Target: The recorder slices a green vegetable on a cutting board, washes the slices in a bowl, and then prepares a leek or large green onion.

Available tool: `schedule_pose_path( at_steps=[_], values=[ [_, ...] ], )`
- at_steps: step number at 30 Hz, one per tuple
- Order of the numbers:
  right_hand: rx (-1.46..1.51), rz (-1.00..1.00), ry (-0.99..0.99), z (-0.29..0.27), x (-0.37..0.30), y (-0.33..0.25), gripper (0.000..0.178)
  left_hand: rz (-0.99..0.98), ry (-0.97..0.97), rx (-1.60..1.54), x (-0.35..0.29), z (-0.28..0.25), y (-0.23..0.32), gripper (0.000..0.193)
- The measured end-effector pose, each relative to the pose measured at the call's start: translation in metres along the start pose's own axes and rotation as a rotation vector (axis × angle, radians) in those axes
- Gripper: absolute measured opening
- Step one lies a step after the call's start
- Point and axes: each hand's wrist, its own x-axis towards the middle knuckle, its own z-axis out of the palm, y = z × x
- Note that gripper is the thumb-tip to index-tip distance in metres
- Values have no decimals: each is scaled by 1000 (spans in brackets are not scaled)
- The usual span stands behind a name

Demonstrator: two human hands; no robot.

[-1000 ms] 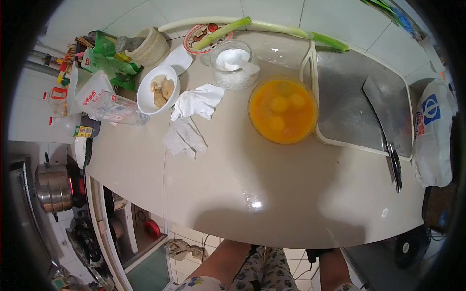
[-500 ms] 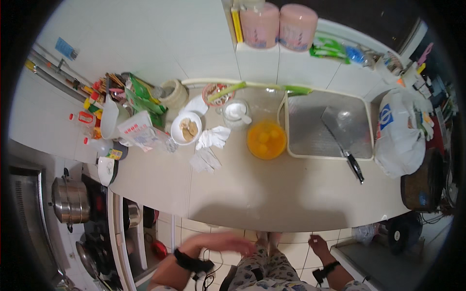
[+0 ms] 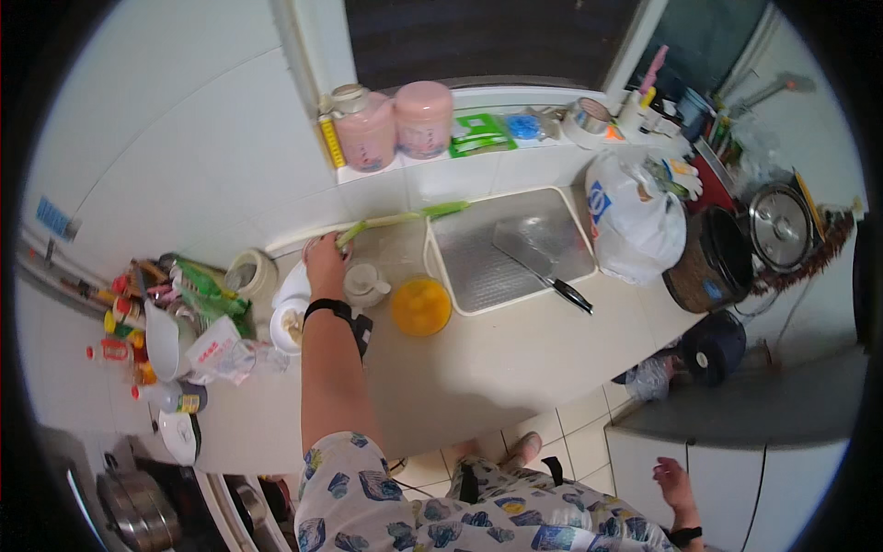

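My left arm stretches forward over the counter. My left hand (image 3: 325, 264) is at a small red-patterned bowl (image 3: 310, 247), which it mostly covers; its fingertips are hidden. A green stalk (image 3: 351, 233) lies against the bowl, beside the hand. Nearer me are a glass jar of white powder (image 3: 365, 287) and a bowl of raw eggs (image 3: 421, 306). A white bowl (image 3: 279, 333) with pale brown pieces is partly behind my forearm. My right hand (image 3: 674, 482) hangs low at the right, away from the counter, open with slightly bent fingers and nothing in it.
A cleaver (image 3: 538, 267) lies on a metal-surfaced tray (image 3: 469, 276), its black handle over the near rim. Right of it stand a white plastic bag (image 3: 635, 225) and a dark bin (image 3: 704, 267). Bottles (image 3: 175, 397) and packets crowd the left. Pink canisters (image 3: 424, 120) stand on the sill.
My left hand has gone from below the counter edge forward to the patterned bowl. My right hand stays low. The view has shifted, so the counter things appear further left and lower.
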Motion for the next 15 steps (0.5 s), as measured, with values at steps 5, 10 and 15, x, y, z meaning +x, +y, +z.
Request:
schedule_pose_path(
  at_steps=[5, 10, 15],
  values=[
    [18, -36, 105, -24, -13, -53, 30, -45, -14, 87, -2, 1, -17, 15],
    [14, -287, 39, -22, 5, -151, 26, 20, 110, -161, -10, -47, 26, 19],
    [244, -627, -211, 19, 46, -297, 26, 2, 137, -781, -75, -115, 108, 27]
  ],
)
